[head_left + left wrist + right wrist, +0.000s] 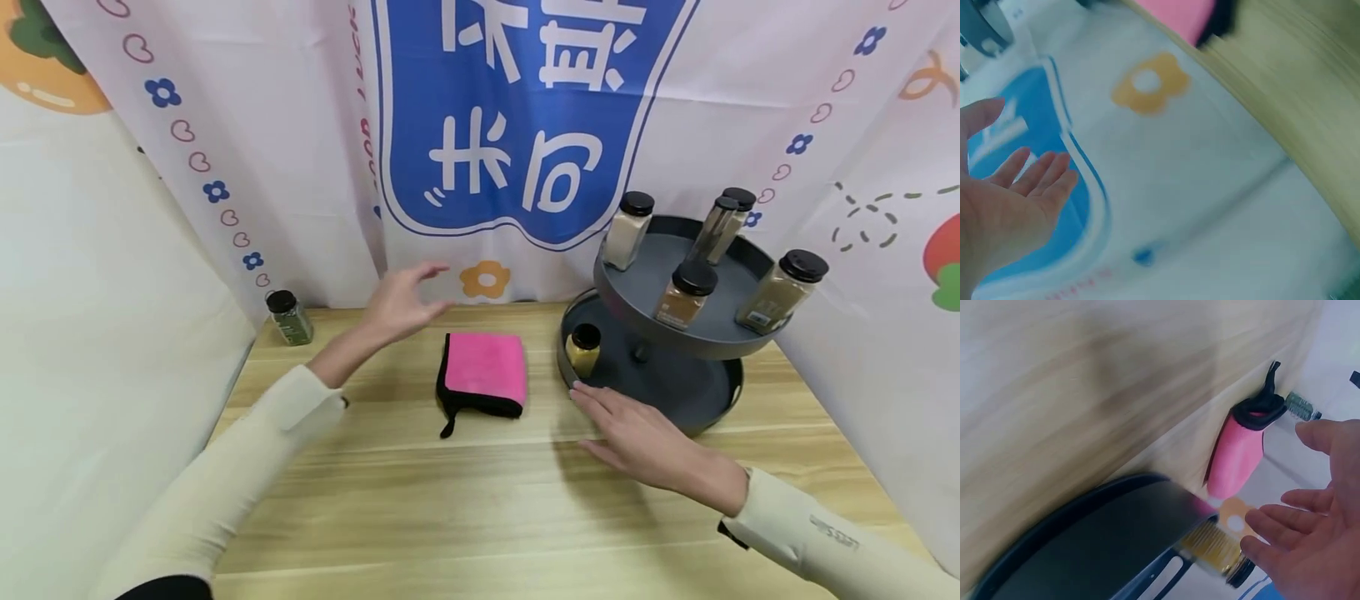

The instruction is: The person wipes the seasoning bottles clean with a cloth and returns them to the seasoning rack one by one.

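My left hand (405, 302) hovers over the back of the table, thumb and fingers apart, holding nothing. In the left wrist view that hand (1019, 200) shows an empty palm. My right hand (637, 433) is held beside the lower tier of a dark two-tier round rack (675, 392), fingers extended; whether the fingertips touch its rim I cannot tell. Near them, a jar of yellow spice (583, 350) with a black lid stands on the lower tier. Between the hands lies a folded pink cloth (486, 367) with black edging and a loop.
A green spice jar (289, 318) stands at the table's back left corner. Several black-lidded spice jars, one with brown contents (686, 293), stand on the rack's upper tier (652, 312). A printed curtain (315, 167) hangs behind the wooden table (465, 517).
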Available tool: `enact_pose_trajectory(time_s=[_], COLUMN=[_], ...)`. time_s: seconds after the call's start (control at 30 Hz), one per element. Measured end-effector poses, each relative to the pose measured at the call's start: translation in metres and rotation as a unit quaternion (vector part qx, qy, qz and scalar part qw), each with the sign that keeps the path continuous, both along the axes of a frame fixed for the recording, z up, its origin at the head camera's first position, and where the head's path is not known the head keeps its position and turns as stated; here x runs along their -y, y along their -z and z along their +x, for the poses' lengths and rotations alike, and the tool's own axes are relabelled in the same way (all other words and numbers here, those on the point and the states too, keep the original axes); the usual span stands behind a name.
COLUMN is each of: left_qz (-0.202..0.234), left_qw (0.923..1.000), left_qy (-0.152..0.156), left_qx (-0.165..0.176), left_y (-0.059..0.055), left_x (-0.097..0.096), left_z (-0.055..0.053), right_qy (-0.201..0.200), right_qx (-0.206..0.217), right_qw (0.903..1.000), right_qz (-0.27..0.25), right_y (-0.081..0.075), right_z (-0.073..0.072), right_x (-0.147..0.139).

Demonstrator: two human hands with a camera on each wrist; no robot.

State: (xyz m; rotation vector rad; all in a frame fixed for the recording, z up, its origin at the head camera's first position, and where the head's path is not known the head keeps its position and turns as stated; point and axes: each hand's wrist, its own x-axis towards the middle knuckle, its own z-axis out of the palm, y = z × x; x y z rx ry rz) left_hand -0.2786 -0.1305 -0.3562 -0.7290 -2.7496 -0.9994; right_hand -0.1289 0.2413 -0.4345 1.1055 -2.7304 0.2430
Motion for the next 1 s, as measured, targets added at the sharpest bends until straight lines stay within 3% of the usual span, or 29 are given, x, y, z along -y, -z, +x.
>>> enact_pose_trajectory(time_s=[0.07,0.23,0.4,0.53,0.67,1.0], left_qz=[0.004,0.021,0.071,0.096,0.083,0.085], left_qw=[0.9995,0.9951,0.9837,0.9721,0.9621,0.9450], left_qy=[-0.028,-0.096,-0.165,-0.214,-0.259,-0.294], left_qx=[-0.011,0.002,0.002,0.002,0.011,0.115], left_y=[0.000,-0.002,0.002,0.013,0.029,0.066], left_x=[0.023,0.074,0.120,0.152,0.177,0.211], left_z=[0.001,0.007,0.009,0.010,0.006,-0.001], right_qy=[-0.009,-0.031,-0.045,-0.049,-0.043,-0.008], right_qx=[0.009,0.016,0.017,0.017,0.035,0.079], right_qw=[0.9999,0.9994,0.9988,0.9986,0.9984,0.9961], right_qz=[-0.001,0.004,0.012,0.007,0.001,0.039], right_y=[0.001,0.004,0.009,0.014,0.017,0.029], right_z=[-0.003,-0.013,-0.026,-0.036,-0.047,-0.071], right_x=[0.008,0.030,0.054,0.073,0.088,0.117])
